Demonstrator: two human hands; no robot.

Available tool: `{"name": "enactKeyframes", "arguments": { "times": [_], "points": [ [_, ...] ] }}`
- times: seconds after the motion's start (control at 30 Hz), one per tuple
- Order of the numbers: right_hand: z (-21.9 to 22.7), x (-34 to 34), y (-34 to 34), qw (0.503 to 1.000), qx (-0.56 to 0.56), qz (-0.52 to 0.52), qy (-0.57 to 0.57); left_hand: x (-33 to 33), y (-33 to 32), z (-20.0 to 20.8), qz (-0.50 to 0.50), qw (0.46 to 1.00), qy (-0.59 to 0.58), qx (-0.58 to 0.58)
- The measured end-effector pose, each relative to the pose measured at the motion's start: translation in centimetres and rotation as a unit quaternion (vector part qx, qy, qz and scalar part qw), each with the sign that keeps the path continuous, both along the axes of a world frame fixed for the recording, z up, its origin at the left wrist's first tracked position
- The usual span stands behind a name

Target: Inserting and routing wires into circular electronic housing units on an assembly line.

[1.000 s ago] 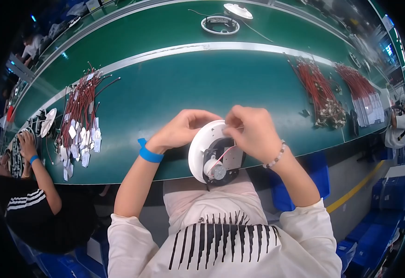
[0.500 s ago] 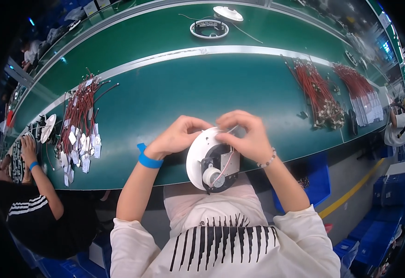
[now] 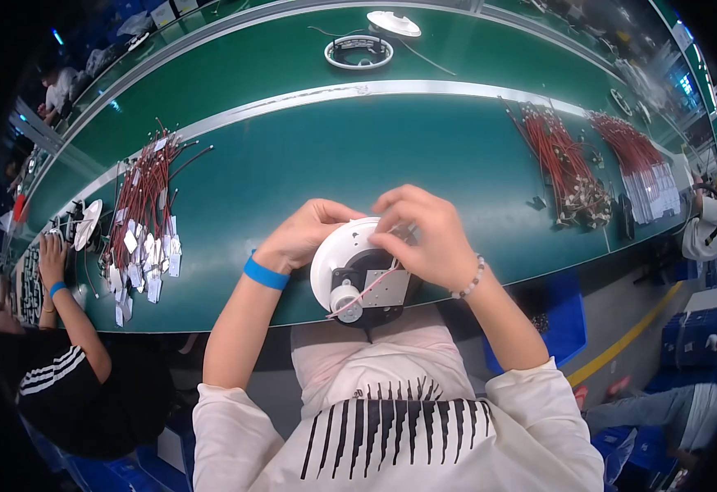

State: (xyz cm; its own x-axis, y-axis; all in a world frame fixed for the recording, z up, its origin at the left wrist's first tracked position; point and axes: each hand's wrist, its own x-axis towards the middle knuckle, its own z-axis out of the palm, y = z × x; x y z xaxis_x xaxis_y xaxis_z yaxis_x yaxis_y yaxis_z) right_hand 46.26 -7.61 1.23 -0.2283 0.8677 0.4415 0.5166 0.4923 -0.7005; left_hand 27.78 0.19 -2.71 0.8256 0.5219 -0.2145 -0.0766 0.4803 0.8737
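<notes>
A white round housing is tilted at the near edge of the bench, above my lap. On its open side are a black frame, a small silver motor, and a metal plate with holes. Pink and white wires cross the plate up toward my fingers. My left hand is closed on the housing's far left rim, with the fingertips hidden behind it. My right hand bends over the upper right of the housing, thumb and fingers pinched together; what lies between them is mostly hidden.
Red wire bundles with white tags lie at left; more red cable bundles lie at right. A black-and-white ring and white cover sit on the far belt. A co-worker's hand is at far left; a blue bin stands below right.
The housing and both hands have shifted slightly left and away from me. The loose wire end now lies across the motor. The ring and cover on the belt have moved left; someone's legs appear lower right.
</notes>
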Motion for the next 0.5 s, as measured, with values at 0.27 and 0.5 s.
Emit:
{"name": "enactKeyframes", "arguments": {
  "times": [0.27,0.5],
  "points": [
    [-3.7,0.8,-0.5,0.882,-0.281,0.059,0.373,-0.4,1.6,0.6,0.191,0.98,-0.038,-0.046],
    [-5.1,1.7,0.5,0.841,-0.319,0.081,0.43,-4.1,5.4,2.6,0.294,0.955,0.003,0.031]
  ]
}}
